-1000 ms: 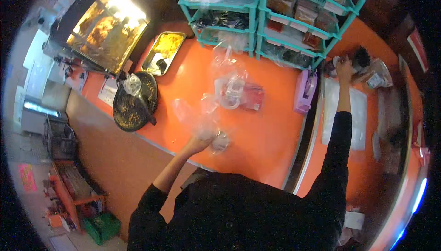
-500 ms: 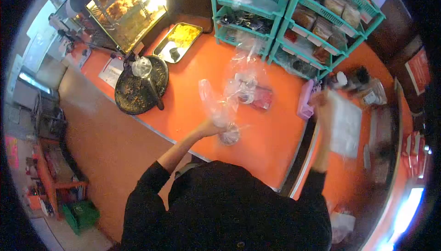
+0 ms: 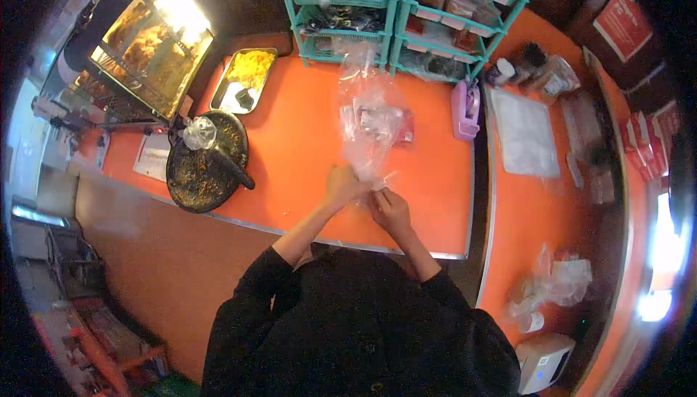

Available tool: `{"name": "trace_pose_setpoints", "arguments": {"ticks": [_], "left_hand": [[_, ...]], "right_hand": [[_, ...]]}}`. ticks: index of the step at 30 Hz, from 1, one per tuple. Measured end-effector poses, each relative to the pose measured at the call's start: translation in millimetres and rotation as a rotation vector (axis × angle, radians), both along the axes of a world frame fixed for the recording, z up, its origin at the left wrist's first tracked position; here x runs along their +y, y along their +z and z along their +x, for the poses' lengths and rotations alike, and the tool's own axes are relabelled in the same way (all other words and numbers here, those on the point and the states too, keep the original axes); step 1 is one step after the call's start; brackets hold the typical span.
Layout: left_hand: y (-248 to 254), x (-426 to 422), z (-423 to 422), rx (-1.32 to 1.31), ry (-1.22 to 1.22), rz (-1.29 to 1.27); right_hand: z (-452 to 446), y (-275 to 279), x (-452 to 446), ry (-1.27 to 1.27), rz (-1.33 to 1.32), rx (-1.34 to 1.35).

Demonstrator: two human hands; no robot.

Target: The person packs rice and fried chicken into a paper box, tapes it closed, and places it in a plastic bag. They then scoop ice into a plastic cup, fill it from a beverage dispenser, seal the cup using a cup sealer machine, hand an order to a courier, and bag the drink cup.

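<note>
My left hand (image 3: 341,188) is closed around the gathered part of a clear plastic bag (image 3: 365,156) above the orange counter. Right beside it, my right hand (image 3: 390,210) has its fingers pinched together at the bag's near end. A small whitish strip, perhaps tape, shows at the right fingertips, but blur hides its detail. Behind the bag lie more clear plastic and a red-and-clear packet (image 3: 406,128). To the right of these stands a purple tape dispenser (image 3: 467,112), apart from both hands.
A dark stone mortar (image 3: 196,183) with its pestle (image 3: 231,168) stands left, near a metal tray (image 3: 215,99) of yellow food. Behind are a lit glass food case (image 3: 145,56) and turquoise racks (image 3: 398,27). Clear plastic sheets (image 3: 526,136) lie on the right-hand counter.
My right hand has come from the purple tape dispenser to the bag, beside my left hand. My left hand keeps its hold on the bag. The camera view has shifted.
</note>
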State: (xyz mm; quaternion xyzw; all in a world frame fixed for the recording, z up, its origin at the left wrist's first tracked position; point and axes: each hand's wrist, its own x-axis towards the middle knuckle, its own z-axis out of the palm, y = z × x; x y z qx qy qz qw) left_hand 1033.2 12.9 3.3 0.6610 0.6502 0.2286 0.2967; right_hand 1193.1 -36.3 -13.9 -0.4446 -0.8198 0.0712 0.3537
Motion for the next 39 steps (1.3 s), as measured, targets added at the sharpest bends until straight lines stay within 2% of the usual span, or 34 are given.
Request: {"name": "trace_pose_setpoints", "arguments": {"ticks": [1, 2, 3, 7, 11, 13, 15, 19, 20, 21, 22, 23, 25, 27, 28, 30, 33, 35, 37, 39], "left_hand": [[18.4, -3.0, 1.7, 0.111, 0.011, -0.081], [17.6, -3.9, 2.0, 0.113, -0.004, -0.08], [18.1, -6.0, 2.8, 0.004, 0.025, -0.036], [34.6, -20.7, 3.0, -0.269, 0.04, 0.137], [22.4, -27.5, 6.0, -0.277, 0.129, 0.16], [50.6, -37.7, 7.6, -0.654, 0.274, -0.028], [33.7, -38.6, 10.0, -0.734, 0.302, 0.007], [-19.3, -30.2, 10.8, -0.984, 0.29, 0.057], [-24.7, -26.9, 7.3, -0.987, 0.284, 0.054], [-22.6, -22.8, 1.8, -0.785, 0.182, 0.019], [-20.6, -19.5, -0.7, -0.581, 0.082, -0.012], [-19.0, -19.0, 0.7, -0.583, 0.08, -0.012], [-2.7, -20.3, 5.0, -0.851, 0.054, 0.121], [-17.1, -15.0, 2.2, -0.753, 0.051, 0.104], [-24.1, -13.0, 0.5, -0.652, 0.046, 0.087], [-28.3, -13.8, -0.8, -0.641, 0.056, 0.085], [-23.2, -17.5, -1.7, -0.622, 0.069, 0.066], [-23.8, -18.3, -1.2, -0.616, 0.068, 0.05], [-24.8, -18.7, 0.2, -0.751, 0.052, 0.024], [-23.9, -18.1, -0.8, -0.687, 0.038, 0.054]], "right_hand": [[-4.4, 1.5, -1.9, -0.017, -0.001, 0.001], [-10.9, 3.2, -3.1, -0.056, -0.051, 0.102], [-16.0, 4.4, -4.4, -0.094, -0.101, 0.202], [-29.2, -13.4, -9.8, -0.18, -0.001, 0.095], [-34.8, -13.2, -13.6, -0.237, 0.19, 0.063], [-35.7, -9.0, -17.7, -0.246, 0.242, 0.092], [-40.3, -1.6, -22.7, -0.305, 0.077, 0.313], [-46.3, 10.7, -18.2, -0.408, -0.109, 0.492], [-47.5, 5.7, -14.2, -0.438, -0.262, 0.685], [-47.7, 2.8, -10.1, -0.462, -0.416, 0.877], [-45.5, 0.4, -6.0, -0.465, -0.413, 0.876], [-42.1, -2.0, -2.6, -0.434, -0.38, 0.929], [-36.7, -4.4, 3.6, -0.401, -0.347, 0.978], [-32.4, -4.5, 8.6, -0.445, -0.422, 1.019], [-28.4, -3.0, 9.6, -0.446, -0.421, 1.019], [-17.8, 3.8, 11.0, -0.409, -0.441, 0.708], [-10.4, 15.3, 9.7, -0.32, -0.519, 0.596], [-8.0, 6.2, 11.7, -0.309, -0.553, 0.579], [-5.8, 3.5, 12.3, -0.295, -0.588, 0.559], [-5.1, 4.4, 12.5, -0.34, -0.546, 0.707]]}}
